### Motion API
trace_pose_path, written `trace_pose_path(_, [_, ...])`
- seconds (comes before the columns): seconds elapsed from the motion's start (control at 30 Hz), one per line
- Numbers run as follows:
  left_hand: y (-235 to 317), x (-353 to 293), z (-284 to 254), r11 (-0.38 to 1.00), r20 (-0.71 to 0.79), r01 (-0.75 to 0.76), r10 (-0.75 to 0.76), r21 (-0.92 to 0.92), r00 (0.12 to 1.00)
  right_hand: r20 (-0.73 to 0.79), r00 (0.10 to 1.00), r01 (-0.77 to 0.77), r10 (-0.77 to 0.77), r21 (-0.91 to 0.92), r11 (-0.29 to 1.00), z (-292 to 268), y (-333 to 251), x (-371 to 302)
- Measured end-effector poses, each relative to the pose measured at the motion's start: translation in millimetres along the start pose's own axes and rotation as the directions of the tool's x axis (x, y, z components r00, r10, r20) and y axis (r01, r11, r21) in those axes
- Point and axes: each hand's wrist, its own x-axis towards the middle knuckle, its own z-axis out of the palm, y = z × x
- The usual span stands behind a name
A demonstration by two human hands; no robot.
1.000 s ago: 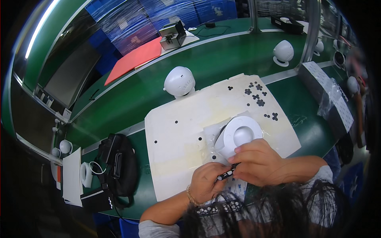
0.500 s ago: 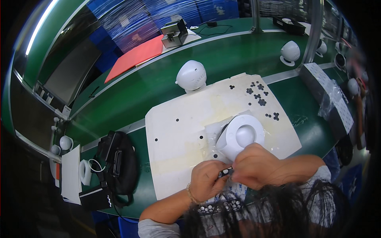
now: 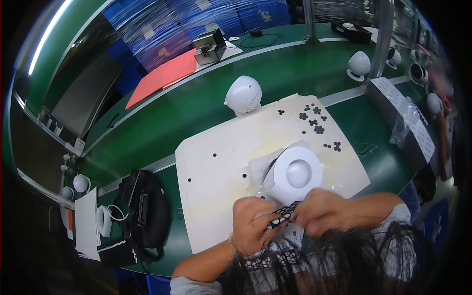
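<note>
Low in front of me, my left hand (image 3: 251,223) grips a black perforated sheet (image 3: 283,215) with white round spots, apparently a sheet of round stick-on pads. At its other end my right hand (image 3: 319,212) has curled, slightly blurred fingers pinching the edge. Just beyond both hands lies a white rounded device (image 3: 278,183), its ring-shaped base (image 3: 318,169) facing up, on a clear plastic wrap (image 3: 256,168). A second dotted strip (image 3: 270,259) lies nearer me, partly hidden by hair. Loose black round pads (image 3: 319,130) are scattered on the cream board (image 3: 211,196), several in clusters at upper right.
Another white device (image 3: 244,94) stands behind the board, and one more (image 3: 359,65) at the far right. A black bag (image 3: 147,211) sits left of the board beside white sheets (image 3: 87,221). On the right is a long box (image 3: 403,118) with plastic film.
The black sheet shows more between my hands, and my right hand has shifted slightly right. The whole view has moved a little. The white device stays on its wrap.
</note>
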Motion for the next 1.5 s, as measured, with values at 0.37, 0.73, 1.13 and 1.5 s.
trace_pose_path(0.37, [-0.4,-12.3,10.1,0.976,0.249,-0.093,0.043,0.194,0.968,-0.633,0.693,-0.213,0.344,0.276,0.937,-30.0,29.5,-2.6])
trace_pose_path(0.73, [-3.6,-10.6,10.7,0.975,0.300,-0.101,0.037,0.200,0.953,-0.636,0.735,-0.318,0.235,-0.017,0.948,-28.5,31.3,-2.7])
trace_pose_path(1.13, [-7.7,-13.7,10.2,0.971,0.309,-0.143,0.079,0.192,0.948,-0.531,0.826,-0.352,0.191,-0.220,0.910,-20.4,15.5,8.1])
trace_pose_path(1.5, [-8.0,-13.2,9.4,0.985,0.290,-0.093,0.048,0.144,0.956,-0.460,0.839,-0.424,0.290,-0.219,0.879,-16.8,18.3,18.0])
